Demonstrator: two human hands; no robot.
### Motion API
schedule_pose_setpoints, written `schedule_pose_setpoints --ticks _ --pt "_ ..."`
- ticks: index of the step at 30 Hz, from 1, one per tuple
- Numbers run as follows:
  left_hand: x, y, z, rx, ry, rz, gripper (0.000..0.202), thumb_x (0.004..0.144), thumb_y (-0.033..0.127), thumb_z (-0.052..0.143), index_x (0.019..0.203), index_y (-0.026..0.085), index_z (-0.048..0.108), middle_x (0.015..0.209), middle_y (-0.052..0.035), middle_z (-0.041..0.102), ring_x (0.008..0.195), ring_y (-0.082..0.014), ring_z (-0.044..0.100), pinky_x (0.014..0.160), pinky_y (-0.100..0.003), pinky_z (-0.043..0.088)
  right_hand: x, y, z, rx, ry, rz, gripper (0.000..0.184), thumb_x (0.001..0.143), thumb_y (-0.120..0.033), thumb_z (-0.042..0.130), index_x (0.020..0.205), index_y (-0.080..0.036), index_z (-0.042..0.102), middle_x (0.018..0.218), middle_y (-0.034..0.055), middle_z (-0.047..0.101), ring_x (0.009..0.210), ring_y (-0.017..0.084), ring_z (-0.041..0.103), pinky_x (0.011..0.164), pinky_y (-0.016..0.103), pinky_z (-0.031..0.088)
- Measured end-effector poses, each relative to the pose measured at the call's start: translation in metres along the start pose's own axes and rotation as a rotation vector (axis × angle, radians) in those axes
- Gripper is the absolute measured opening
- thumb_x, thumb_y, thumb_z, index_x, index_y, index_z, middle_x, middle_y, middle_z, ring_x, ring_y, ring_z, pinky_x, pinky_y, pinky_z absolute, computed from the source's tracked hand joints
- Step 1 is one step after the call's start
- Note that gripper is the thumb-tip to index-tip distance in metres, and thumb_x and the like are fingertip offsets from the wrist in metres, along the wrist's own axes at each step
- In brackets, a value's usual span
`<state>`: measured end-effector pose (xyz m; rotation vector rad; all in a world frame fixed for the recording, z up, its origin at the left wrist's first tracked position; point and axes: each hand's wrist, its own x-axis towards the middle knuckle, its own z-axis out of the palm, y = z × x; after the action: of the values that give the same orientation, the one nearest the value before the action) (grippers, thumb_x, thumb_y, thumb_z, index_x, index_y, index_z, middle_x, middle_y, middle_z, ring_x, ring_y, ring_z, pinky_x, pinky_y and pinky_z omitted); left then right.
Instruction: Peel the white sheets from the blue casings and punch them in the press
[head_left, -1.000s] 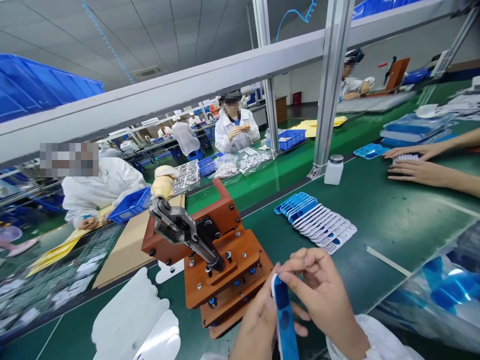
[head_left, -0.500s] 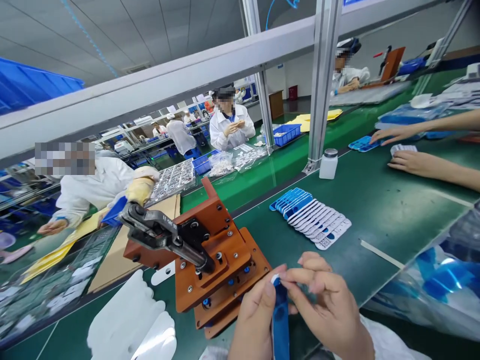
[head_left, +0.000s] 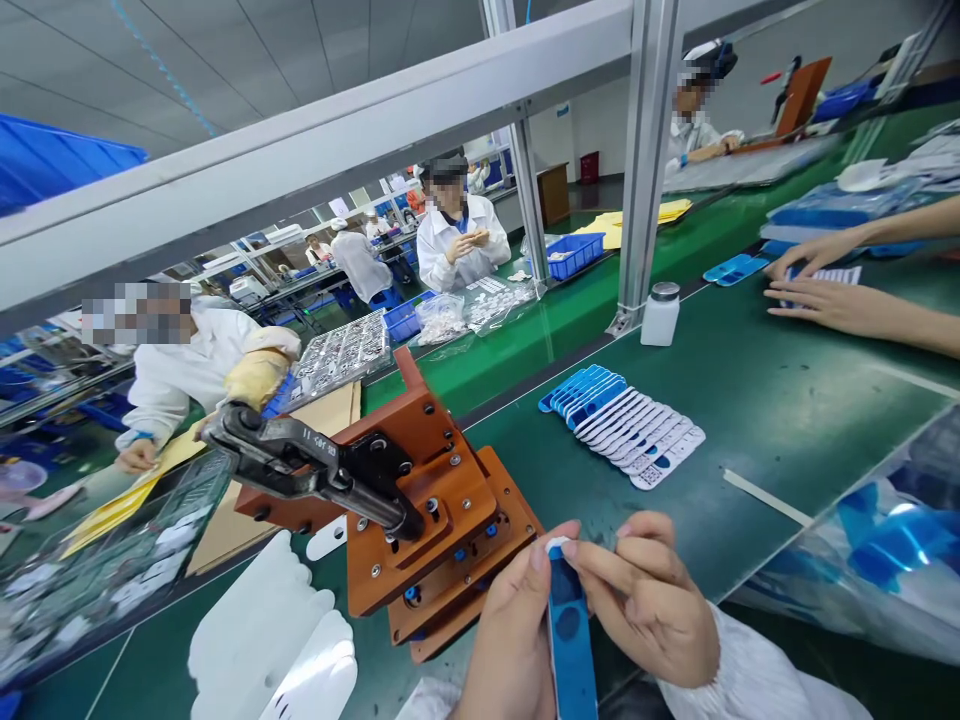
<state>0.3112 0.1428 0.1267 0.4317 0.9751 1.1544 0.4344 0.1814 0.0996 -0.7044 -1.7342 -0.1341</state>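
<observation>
A long blue plastic strip point(head_left: 570, 645) stands on end between both my hands at the bottom of the view. My left hand point(head_left: 514, 640) grips its left side, thumb near the white top end. My right hand point(head_left: 649, 600) pinches that top end with thumb and forefinger. Just to the left sits a brown press jig point(head_left: 431, 525) with a black toggle lever point(head_left: 300, 465) and a padded yellow handle tip point(head_left: 255, 378).
A fanned row of blue and white strips point(head_left: 626, 425) lies on the green belt point(head_left: 787, 400). A white bottle point(head_left: 660, 315) stands by a metal post point(head_left: 645, 150). Another person's hands point(head_left: 817, 290) work at right. White shaped sheets point(head_left: 277, 645) lie bottom left. Bagged blue parts point(head_left: 885, 540) sit at right.
The view has shifted slightly and the lever now appears lower and more to the left. My hands keep hold of the blue strip, fingers working at its top end.
</observation>
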Motion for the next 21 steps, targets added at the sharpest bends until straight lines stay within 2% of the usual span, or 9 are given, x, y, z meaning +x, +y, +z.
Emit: schedule_pose_setpoints --ticks 2,4,6,8,11,14,17,19,21 --pt "0.002 -0.002 0.0 -0.008 0.006 -0.018 0.039 0.077 0.045 0.066 0.102 0.016 0.07 0.09 -0.0096 0.069 0.094 -0.0225 0.06 0.091 -0.034 0.042 -0.003 0.002 0.001 -0.002 -0.006 -0.021 0.025 0.079 -0.002 0.054 0.079 -0.027 0.055 0.076 -0.0089 0.071 0.042 0.008 0.05 0.055 0.03 0.048" --pt "0.004 -0.004 -0.002 0.019 -0.002 -0.01 0.042 0.076 0.048 0.065 0.103 0.016 0.07 0.096 -0.0102 0.068 0.094 -0.023 0.06 0.09 -0.034 0.043 -0.007 0.003 0.003 0.05 -0.019 0.028 0.024 0.078 -0.002 0.055 0.078 -0.026 0.052 0.075 -0.0083 0.071 0.047 0.008 0.051 0.059 0.029 0.048" --pt "0.005 -0.003 -0.006 0.149 -0.048 0.072 0.044 0.077 0.051 0.062 0.106 0.017 0.068 0.101 -0.0102 0.067 0.094 -0.0234 0.059 0.088 -0.034 0.044 -0.01 0.001 0.006 0.208 0.009 0.229 0.025 0.078 -0.004 0.057 0.078 -0.025 0.043 0.073 -0.0067 0.069 0.058 0.011 0.054 0.064 0.03 0.049" --pt "0.005 0.002 -0.011 0.422 -0.089 0.203 0.042 0.083 0.05 0.055 0.108 0.018 0.068 0.102 -0.0093 0.067 0.093 -0.022 0.058 0.085 -0.031 0.043 -0.011 -0.001 0.008 0.467 0.036 0.53 0.03 0.08 -0.01 0.059 0.078 -0.024 0.032 0.072 -0.0048 0.065 0.067 0.013 0.056 0.062 0.029 0.05" --pt "0.003 0.012 -0.015 0.872 -0.125 0.38 0.036 0.091 0.041 0.045 0.11 0.021 0.067 0.097 -0.0065 0.068 0.083 -0.0176 0.057 0.078 -0.026 0.042 -0.009 -0.003 0.006 0.78 -0.057 0.945 0.036 0.082 -0.024 0.062 0.077 -0.024 0.026 0.073 -0.0034 0.06 0.066 0.013 0.058 0.053 0.025 0.051" --pt "0.003 0.018 -0.016 1.047 -0.164 0.434 0.034 0.093 0.037 0.041 0.11 0.023 0.067 0.092 -0.0051 0.067 0.078 -0.0162 0.055 0.074 -0.025 0.041 -0.008 -0.001 0.005 0.845 -0.185 1.128 0.04 0.079 -0.028 0.064 0.076 -0.023 0.025 0.073 -0.0038 0.058 0.064 0.012 0.057 0.058 0.027 0.052" --pt "0.006 0.015 -0.014 0.908 -0.112 0.353 0.038 0.092 0.042 0.041 0.108 0.02 0.068 0.093 -0.0065 0.067 0.077 -0.017 0.055 0.07 -0.026 0.042 -0.012 -0.002 0.009 0.779 -0.118 1.039 0.036 0.081 -0.023 0.061 0.076 -0.023 0.025 0.072 -0.0035 0.059 0.066 0.012 0.057 0.058 0.026 0.052" --pt "0.007 0.01 -0.014 0.715 -0.071 0.254 0.042 0.09 0.046 0.043 0.11 0.018 0.067 0.098 -0.0079 0.067 0.081 -0.0185 0.056 0.071 -0.027 0.043 -0.015 -0.005 0.012 0.655 -0.007 0.836 0.034 0.082 -0.015 0.058 0.077 -0.023 0.026 0.072 -0.0032 0.061 0.069 0.012 0.057 0.061 0.028 0.051" --pt "0.007 0.006 -0.014 0.548 -0.043 0.166 0.044 0.088 0.048 0.046 0.112 0.015 0.065 0.098 -0.0086 0.067 0.084 -0.0198 0.058 0.074 -0.029 0.044 -0.016 -0.008 0.014 0.482 0.029 0.569 0.033 0.081 -0.005 0.055 0.075 -0.023 0.028 0.075 -0.003 0.064 0.067 0.012 0.056 0.069 0.033 0.051"
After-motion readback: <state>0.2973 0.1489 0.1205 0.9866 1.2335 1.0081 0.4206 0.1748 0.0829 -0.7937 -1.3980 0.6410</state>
